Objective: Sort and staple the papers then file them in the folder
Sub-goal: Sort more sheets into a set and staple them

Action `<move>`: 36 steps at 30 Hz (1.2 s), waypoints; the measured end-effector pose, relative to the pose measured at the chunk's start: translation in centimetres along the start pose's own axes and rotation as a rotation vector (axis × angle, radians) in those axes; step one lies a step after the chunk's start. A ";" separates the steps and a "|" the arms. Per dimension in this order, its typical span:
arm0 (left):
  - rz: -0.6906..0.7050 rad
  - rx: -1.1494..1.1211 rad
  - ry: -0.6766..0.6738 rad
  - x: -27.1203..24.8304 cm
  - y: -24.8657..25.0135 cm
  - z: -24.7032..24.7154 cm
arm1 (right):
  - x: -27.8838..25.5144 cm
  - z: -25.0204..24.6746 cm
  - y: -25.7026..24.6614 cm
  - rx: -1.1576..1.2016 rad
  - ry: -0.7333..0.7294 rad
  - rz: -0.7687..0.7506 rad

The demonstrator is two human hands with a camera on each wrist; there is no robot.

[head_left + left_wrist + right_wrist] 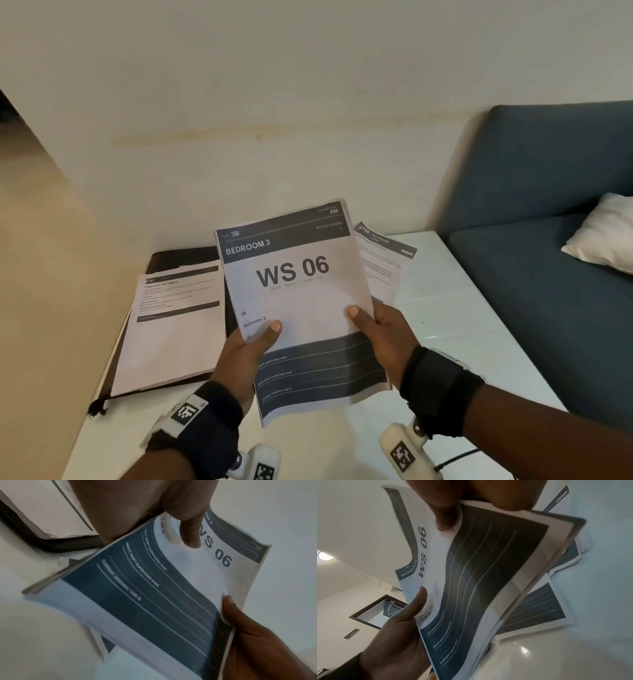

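Together, we held one bundle of papers (301, 308) above the white table (455, 308), its top sheet reading "WS 06". Our left hand (245, 353) pinched its lower left edge, thumb on the face, and our right hand (380, 330) pinched the lower right edge the same way. In the wrist views the bundle showed several sheets; we could not count them. At 9 o'clock from the bundle lay one dark folder (178, 255) with one stack of pages (174, 325) on it. At 2 o'clock more loose sheets (383, 260) lay on the table. At 3 o'clock stood one blue sofa (548, 205) with one white pillow (606, 233).
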State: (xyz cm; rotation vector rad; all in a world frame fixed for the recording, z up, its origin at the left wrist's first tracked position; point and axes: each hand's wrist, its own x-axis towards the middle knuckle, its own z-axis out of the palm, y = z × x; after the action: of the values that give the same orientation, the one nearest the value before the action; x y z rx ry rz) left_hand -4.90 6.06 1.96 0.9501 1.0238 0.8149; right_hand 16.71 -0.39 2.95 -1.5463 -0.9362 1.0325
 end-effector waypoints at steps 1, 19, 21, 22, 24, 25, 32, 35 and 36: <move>0.005 0.021 0.009 0.0 0.0 -0.1 | 0.1 0.1 0.0 -0.007 -0.001 -0.004; 0.159 -0.037 0.508 0.9 3.1 -9.6 | 7.4 0.7 5.7 -0.516 -0.025 0.374; 0.162 -0.135 0.564 1.3 3.9 -10.5 | 8.9 1.5 7.2 -0.698 0.032 0.404; 0.173 -0.160 0.587 1.4 4.3 -11.0 | 9.5 2.2 7.8 -0.763 0.059 0.418; 0.188 -0.179 0.623 1.7 4.7 -11.7 | 10.2 3.5 8.5 -0.750 0.126 0.446; 0.191 -0.183 0.634 1.8 4.7 -12.0 | 10.5 4.1 8.8 -0.717 0.155 0.456; 0.159 -0.165 0.684 2.6 3.6 -13.2 | 11.1 6.4 10.1 -0.855 0.155 0.440; 0.159 -0.157 0.684 2.7 3.5 -13.4 | 10.7 5.8 10.3 -0.832 0.170 0.413; 0.163 -0.155 0.686 2.7 3.5 -13.4 | 10.6 5.5 10.2 -0.827 0.165 0.412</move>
State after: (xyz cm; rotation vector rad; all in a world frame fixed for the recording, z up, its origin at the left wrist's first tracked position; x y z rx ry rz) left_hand -17.12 13.15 1.39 0.6285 1.4508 1.3889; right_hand 15.74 9.33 -9.42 -2.5524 -1.0083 0.7976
